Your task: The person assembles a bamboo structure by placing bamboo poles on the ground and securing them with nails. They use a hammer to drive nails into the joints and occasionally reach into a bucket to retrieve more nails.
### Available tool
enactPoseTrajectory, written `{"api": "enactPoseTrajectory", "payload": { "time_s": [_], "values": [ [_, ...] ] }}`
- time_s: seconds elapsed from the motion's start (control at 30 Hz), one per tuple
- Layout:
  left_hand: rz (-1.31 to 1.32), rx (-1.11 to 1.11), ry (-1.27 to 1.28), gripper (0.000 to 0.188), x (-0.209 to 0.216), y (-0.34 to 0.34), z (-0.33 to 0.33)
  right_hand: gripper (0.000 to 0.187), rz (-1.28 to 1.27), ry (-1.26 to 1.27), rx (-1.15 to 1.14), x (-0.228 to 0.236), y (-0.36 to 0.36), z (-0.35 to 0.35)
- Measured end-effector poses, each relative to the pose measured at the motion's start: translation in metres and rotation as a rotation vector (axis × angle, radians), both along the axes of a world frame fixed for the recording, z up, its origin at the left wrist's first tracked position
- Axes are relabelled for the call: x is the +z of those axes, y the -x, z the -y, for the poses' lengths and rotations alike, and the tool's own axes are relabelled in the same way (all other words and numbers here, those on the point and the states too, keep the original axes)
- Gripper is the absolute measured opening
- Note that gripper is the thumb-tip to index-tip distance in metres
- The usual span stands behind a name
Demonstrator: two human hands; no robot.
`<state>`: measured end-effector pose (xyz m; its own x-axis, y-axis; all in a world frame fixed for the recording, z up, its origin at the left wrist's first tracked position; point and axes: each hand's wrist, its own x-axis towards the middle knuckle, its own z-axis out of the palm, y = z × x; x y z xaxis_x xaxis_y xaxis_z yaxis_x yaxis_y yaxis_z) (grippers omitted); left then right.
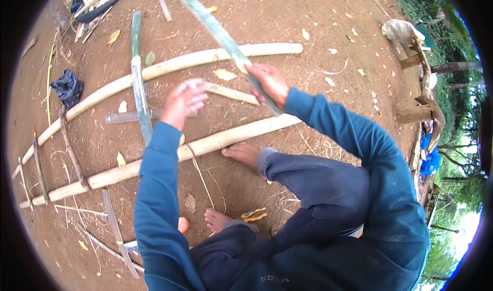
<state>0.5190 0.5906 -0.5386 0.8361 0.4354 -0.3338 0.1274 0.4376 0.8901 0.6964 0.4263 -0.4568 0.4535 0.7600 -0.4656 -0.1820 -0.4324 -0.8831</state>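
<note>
My right hand (273, 85) is closed around the lower part of a long green bamboo strip (214, 29), which slants away to the upper left. Its near end reaches down to a pale straight pole (221, 140). Somewhat blurred, my left hand (186, 100) hangs with its fingers apart and nothing in them. Just left of it, a second bamboo strip (136, 75) lies across a curved pale pole (195, 60). Thin crosspiece sticks (72, 150) join the two poles at the left. Part of the second strip is hidden behind my left sleeve.
A dark basin (100, 6) with wood pieces stands at the far left, above a black plastic bag (68, 88). Yellow-handled pliers (254, 215) lie between my feet. A flat wooden slat (118, 229) is beside my left arm. Rough timber (416, 114) stands at the right.
</note>
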Motion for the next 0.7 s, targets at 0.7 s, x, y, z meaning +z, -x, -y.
{"api": "enactPoseTrajectory", "payload": {
  "time_s": [0.7],
  "values": [
    [-0.244, -0.002, -1.088, 0.039, -0.022, -0.018, 0.043, 0.045, 0.644, 0.261, -0.084, -0.118, -0.063, 0.276]
  ]
}}
